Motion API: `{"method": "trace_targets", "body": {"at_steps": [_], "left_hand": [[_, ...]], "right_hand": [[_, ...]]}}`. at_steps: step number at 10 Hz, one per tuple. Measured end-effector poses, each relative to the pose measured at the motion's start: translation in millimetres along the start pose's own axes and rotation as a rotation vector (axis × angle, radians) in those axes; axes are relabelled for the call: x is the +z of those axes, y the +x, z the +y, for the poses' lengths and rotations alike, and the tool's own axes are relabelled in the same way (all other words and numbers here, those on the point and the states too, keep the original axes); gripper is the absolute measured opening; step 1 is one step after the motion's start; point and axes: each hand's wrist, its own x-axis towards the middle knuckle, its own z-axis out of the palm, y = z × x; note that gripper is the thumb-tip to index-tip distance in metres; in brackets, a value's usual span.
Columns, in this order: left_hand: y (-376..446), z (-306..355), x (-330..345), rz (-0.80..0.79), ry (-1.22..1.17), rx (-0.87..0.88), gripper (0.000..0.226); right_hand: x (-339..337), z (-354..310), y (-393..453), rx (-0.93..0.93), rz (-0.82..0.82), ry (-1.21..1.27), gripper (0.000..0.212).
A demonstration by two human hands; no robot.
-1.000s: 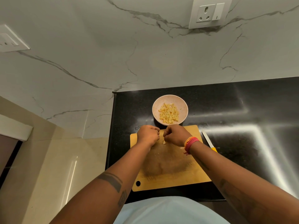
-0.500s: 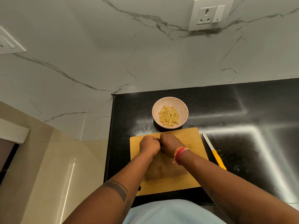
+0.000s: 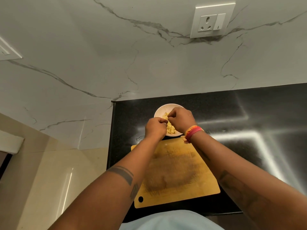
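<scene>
A pale bowl (image 3: 159, 110) with small chopped yellow pieces (image 3: 171, 129) stands on the black counter, just beyond a wooden cutting board (image 3: 180, 181). Both hands hover over the bowl, close together. My left hand (image 3: 155, 130) is at the bowl's near left rim, fingers curled with the tips pinched together. Over the bowl's middle is my right hand (image 3: 181, 119), which wears a red-orange wristband and pinches its fingertips just above the pieces. Whatever the fingers hold is too small to see clearly. The hands hide much of the bowl.
The black counter (image 3: 249, 117) stretches to the right and ends at a left edge (image 3: 110, 146) beside beige tiles. A marble wall with a white socket (image 3: 212, 22) rises behind. The board bears a few crumbs and a dark worn patch.
Both hands have left the cutting board and moved forward over the bowl, still with curled fingers. The yellow-handled knife beside the board is out of sight behind my right arm.
</scene>
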Motion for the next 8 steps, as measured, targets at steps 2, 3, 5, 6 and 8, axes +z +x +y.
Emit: {"method": "trace_targets", "body": {"at_steps": [2, 3, 5, 6, 8], "left_hand": [[10.9, 3.2, -8.6, 0.032, 0.116, 0.023, 0.02], [5.6, 7.5, -18.3, 0.071, 0.088, 0.065, 0.011], [-17.2, 15.4, -30.9, 0.108, 0.18, 0.196, 0.012], [-28.9, 17.1, -34.6, 0.117, 0.232, 0.284, 0.017], [-59.5, 19.5, -53.0, 0.132, 0.275, 0.459, 0.026]], "right_hand": [[-3.9, -0.4, 4.9, 0.062, 0.037, -0.063, 0.017], [-9.9, -2.6, -3.9, 0.069, 0.076, 0.011, 0.003], [-12.4, -11.7, -22.2, -0.041, 0.047, -0.03, 0.016], [-10.5, -18.5, -31.6, -0.095, 0.062, -0.051, 0.022], [-9.2, -38.8, -56.1, -0.16, 0.111, -0.089, 0.027]]}}
